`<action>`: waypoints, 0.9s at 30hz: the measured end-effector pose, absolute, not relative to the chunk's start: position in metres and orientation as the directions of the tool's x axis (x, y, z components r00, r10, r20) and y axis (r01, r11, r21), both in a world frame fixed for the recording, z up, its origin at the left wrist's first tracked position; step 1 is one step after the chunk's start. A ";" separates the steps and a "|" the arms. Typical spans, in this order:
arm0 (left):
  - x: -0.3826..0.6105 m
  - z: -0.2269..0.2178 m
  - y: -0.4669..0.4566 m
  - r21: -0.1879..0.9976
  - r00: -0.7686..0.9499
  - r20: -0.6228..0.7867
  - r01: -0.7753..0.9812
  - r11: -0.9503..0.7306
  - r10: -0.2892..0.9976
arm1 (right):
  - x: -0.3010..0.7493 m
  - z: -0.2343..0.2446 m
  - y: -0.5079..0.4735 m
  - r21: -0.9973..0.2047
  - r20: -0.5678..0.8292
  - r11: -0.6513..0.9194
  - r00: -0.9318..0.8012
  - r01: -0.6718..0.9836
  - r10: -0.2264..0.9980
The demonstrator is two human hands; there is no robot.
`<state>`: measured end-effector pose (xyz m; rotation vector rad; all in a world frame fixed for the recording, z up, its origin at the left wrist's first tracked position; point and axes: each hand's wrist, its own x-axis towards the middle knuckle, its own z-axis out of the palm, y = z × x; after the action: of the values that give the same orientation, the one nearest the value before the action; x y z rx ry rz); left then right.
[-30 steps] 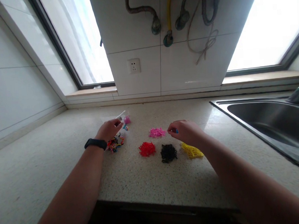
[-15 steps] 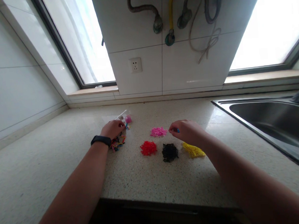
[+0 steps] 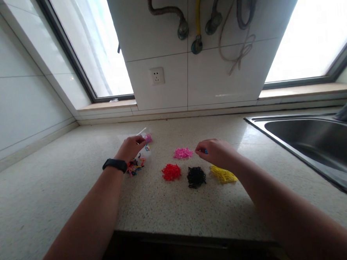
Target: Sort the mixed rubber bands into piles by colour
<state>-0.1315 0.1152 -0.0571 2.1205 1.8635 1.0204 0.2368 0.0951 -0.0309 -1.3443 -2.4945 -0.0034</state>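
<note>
Nearest me, the speckled pale stone countertop (image 3: pixel 167 212) ends in a straight front edge. Set back from that edge lies a heap of thin black pieces (image 3: pixel 196 177); just to its right is a heap of thin yellow pieces (image 3: pixel 223 174), partly covered by my right forearm, and to its left a compact heap of thin red pieces (image 3: pixel 171 172). Further left, a loose mixed heap of multicoloured pieces (image 3: pixel 136 166) lies partly hidden behind my left wrist, which wears a black band (image 3: pixel 114 165). My right hand (image 3: pixel 214 150) is curled above the counter, grasping a small blue piece (image 3: pixel 205 151), just beside a heap of thin bright pink pieces (image 3: pixel 183 153). My left hand (image 3: pixel 132 147) has its fingertips drawn together beyond the mixed heap; whether they grip anything I cannot tell. A few small coloured bits (image 3: pixel 147 147) show just below those fingertips. Immediately beyond is a clear plastic bag (image 3: pixel 144 131) with a rounded pink item (image 3: pixel 148 138) at it. At far right sits a stainless-steel sink (image 3: pixel 312 141); a white square socket (image 3: pixel 157 76) is fixed to the tiled wall behind.
</note>
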 end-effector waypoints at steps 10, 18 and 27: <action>-0.066 -0.038 0.090 0.971 0.045 0.238 -0.031 -0.237 0.970 | 0.235 -0.028 0.092 -0.160 0.364 0.583 -0.502 0.796 0.785; -0.023 -0.023 0.064 0.864 0.242 0.246 -0.495 -0.099 0.939 | 0.233 -0.021 0.084 -0.239 0.575 0.654 -0.438 0.717 0.691; -0.011 -0.022 0.054 0.825 0.309 0.313 -0.558 -0.095 0.898 | 0.232 -0.019 0.078 -0.288 0.716 0.721 -0.358 0.630 0.599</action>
<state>-0.0111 0.0543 -0.0225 1.0975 0.4009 1.2747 0.2318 0.0778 -0.0186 -0.9317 -2.0591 -0.0460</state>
